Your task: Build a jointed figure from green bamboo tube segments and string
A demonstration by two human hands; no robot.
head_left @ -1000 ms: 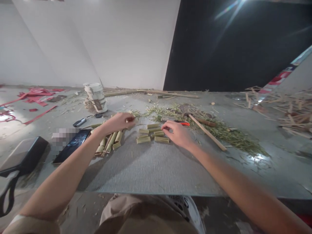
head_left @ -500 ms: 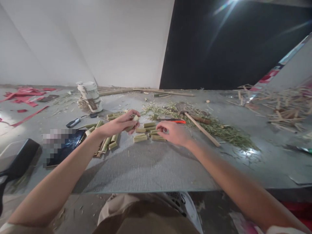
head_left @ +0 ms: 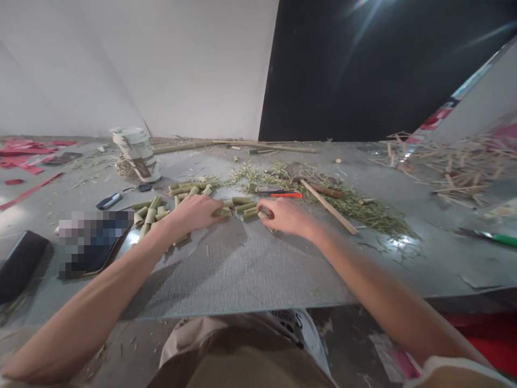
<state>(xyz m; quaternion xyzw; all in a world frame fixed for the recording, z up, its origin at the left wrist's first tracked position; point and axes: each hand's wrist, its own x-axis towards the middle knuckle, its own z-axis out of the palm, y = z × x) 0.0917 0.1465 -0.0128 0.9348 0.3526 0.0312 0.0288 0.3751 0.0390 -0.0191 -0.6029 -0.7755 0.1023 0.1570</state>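
Short green bamboo pieces (head_left: 243, 207) lie in a small group on the grey table top (head_left: 258, 269), between both hands. My left hand (head_left: 195, 212) lies over the group's left end, fingers curled down on a piece. My right hand (head_left: 285, 216) rests at the right end, fingers bent on a piece at its fingertips. A larger heap of bamboo pieces (head_left: 155, 213) lies just left of my left hand. An orange-handled cutter (head_left: 285, 194) lies right behind the group.
A white taped tub (head_left: 137, 152) stands at the back left. A phone (head_left: 97, 242) and a dark case (head_left: 20, 264) lie at the left. Green shavings (head_left: 363, 213), a wooden stick (head_left: 329, 207) and long bamboo poles (head_left: 242, 144) lie behind. Stick scraps (head_left: 460, 167) are piled at the right.
My left hand, raised with a bamboo piece a moment ago, has come down onto the left end of the small group. My right hand stayed at the right end. The camera swung right.
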